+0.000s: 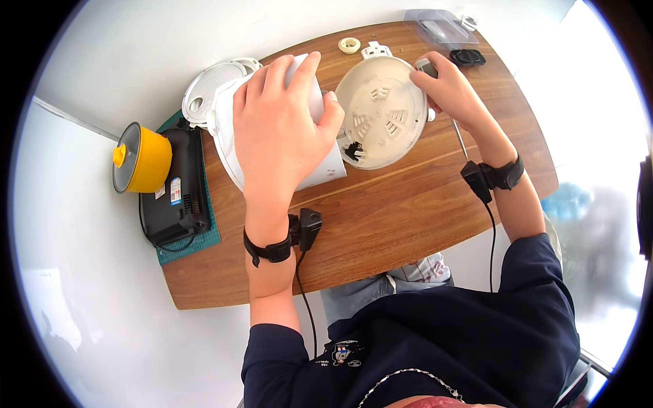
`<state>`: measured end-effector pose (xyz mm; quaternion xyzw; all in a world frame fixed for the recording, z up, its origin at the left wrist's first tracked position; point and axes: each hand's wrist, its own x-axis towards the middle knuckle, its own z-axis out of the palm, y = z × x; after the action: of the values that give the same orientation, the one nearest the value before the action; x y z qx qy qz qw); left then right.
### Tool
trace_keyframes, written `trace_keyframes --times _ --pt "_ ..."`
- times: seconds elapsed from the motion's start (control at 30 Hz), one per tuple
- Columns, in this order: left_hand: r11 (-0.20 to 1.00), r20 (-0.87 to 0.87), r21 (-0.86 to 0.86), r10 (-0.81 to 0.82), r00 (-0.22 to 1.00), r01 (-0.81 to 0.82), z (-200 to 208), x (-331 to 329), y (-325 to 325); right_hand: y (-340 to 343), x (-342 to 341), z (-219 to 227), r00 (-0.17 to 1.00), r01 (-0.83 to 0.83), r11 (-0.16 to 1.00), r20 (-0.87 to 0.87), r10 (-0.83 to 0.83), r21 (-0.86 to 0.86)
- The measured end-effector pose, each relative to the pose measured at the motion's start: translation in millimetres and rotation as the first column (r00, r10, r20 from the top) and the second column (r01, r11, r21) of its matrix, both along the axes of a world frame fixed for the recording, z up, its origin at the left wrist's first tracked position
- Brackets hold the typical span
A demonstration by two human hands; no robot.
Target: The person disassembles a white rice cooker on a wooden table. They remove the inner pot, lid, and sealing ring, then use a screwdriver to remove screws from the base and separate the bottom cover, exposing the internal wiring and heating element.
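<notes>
My left hand lies with fingers and thumb spread over a white cylindrical appliance body, tipped onto its side. Its palm hides much of that body. Next to the body, a round cream base cover with vent slots stands with its inside toward me; a small black part sits near its lower rim. My right hand, at the cover's right rim, is closed around a screwdriver. The grey handle end shows above the fingers and the thin shaft points toward me. Whether those fingers also touch the cover, I cannot tell.
Behind the body is a white lid. At the left, a yellow pot rests on a black appliance over a green mat. Far back are a cream ring, a black part and a clear tray.
</notes>
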<state>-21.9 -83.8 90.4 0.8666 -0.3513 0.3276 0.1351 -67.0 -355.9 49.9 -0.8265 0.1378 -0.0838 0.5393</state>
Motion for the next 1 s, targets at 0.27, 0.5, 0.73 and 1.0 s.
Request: trace_keyframes --times 0.27,0.5,0.73,1.0 --pt "1.000 -0.027 0.005 -0.018 0.999 0.019 4.2 0.1 2.6 -28.0 -19.6 -13.2 0.999 0.037 0.990 -0.041 -0.032 0.133" --pt "1.000 -0.015 0.012 -0.021 1.000 0.021 4.7 -0.8 2.2 -79.5 -37.4 -22.4 0.968 0.176 0.938 0.122 -0.220 0.298" --pt "0.999 0.025 0.017 -0.031 0.999 0.030 -0.8 2.2 -0.7 -134.1 -53.7 -64.0 0.904 0.371 0.864 0.080 -0.420 0.341" --pt "0.999 0.021 0.031 -0.031 0.999 0.031 -1.1 0.8 -2.0 -152.7 -62.9 -88.3 0.889 0.432 0.838 0.000 -0.458 0.332"
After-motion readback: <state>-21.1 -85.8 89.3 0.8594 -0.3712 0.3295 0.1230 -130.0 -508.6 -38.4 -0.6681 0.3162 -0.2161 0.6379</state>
